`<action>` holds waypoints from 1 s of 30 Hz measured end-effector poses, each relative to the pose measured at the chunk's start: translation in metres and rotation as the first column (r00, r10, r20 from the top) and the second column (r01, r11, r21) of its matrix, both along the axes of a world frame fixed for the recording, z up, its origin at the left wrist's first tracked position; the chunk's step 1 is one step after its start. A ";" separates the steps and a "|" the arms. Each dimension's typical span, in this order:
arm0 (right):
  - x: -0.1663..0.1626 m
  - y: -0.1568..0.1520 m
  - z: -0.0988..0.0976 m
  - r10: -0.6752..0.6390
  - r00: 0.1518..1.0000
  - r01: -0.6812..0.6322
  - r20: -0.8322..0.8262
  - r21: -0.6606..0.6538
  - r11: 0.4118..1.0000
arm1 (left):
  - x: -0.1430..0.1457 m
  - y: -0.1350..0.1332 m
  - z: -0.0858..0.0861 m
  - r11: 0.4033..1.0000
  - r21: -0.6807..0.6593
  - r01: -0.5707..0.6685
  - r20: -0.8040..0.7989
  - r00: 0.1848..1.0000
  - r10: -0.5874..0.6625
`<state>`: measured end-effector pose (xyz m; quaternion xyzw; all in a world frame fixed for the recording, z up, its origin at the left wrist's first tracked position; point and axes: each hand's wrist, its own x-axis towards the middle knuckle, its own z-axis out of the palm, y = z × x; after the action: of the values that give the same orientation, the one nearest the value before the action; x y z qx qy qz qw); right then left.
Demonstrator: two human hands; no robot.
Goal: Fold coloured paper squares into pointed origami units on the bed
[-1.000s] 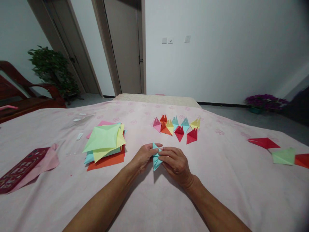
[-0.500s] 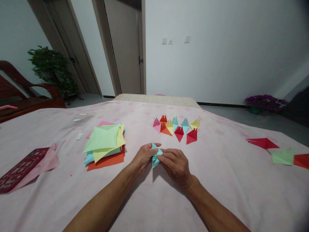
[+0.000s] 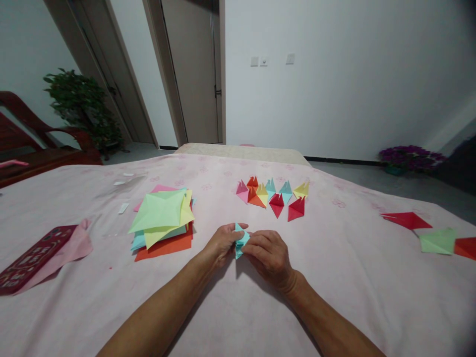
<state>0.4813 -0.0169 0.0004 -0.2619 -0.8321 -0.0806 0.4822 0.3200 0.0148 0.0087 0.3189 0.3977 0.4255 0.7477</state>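
Note:
A small light-blue folded paper (image 3: 241, 242) is pinched between both hands above the middle of the table. My left hand (image 3: 225, 242) grips its left side, thumb on top. Fingertips of my right hand (image 3: 270, 255) close on its right edge, hiding part of the folds. Beyond the hands stand several folded paper cranes (image 3: 276, 204) in red, orange, pink, yellow and blue. To the left lies a loose stack of square coloured paper (image 3: 159, 210), light green uppermost.
A dark red patterned case (image 3: 35, 258) rests on pink cloth at the left, near a clear plastic wrapper (image 3: 130, 184). At the right are a red folded paper (image 3: 407, 219), a pale green one (image 3: 439, 241) and an orange one (image 3: 465, 248). A pink flowered tablecloth (image 3: 334, 297) covers the table.
Right-hand fingers have shifted slightly on the blue paper, and the left thumb has drawn back a little. Both hands still hold it in nearly the same place.

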 end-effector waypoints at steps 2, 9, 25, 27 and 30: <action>-0.002 -0.001 0.001 0.042 0.999 -0.042 -0.003 -0.028 0.999 | 0.000 0.000 0.001 1.000 0.016 0.005 0.001 1.000 -0.005; 0.003 0.001 0.002 0.054 0.999 -0.055 -0.004 -0.067 0.996 | -0.003 0.000 0.005 0.990 0.144 -0.006 0.016 1.000 0.004; -0.003 0.004 0.001 -0.083 0.981 0.051 -0.177 -0.182 0.982 | 0.005 -0.007 0.010 0.968 0.244 -0.061 -0.034 0.997 0.072; -0.006 0.005 0.000 -0.106 0.960 0.045 -0.258 -0.229 0.972 | 0.007 -0.009 0.011 0.963 0.263 -0.062 -0.044 0.996 0.076; -0.009 0.006 -0.003 -0.161 0.921 0.028 -0.355 -0.352 0.935 | 0.008 -0.013 0.013 0.947 0.319 -0.045 -0.063 0.996 0.069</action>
<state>0.4725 -0.0107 -0.0025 -0.3924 -0.7109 0.0928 0.5762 0.3276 0.0022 0.0215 0.4388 0.3605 0.4933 0.6589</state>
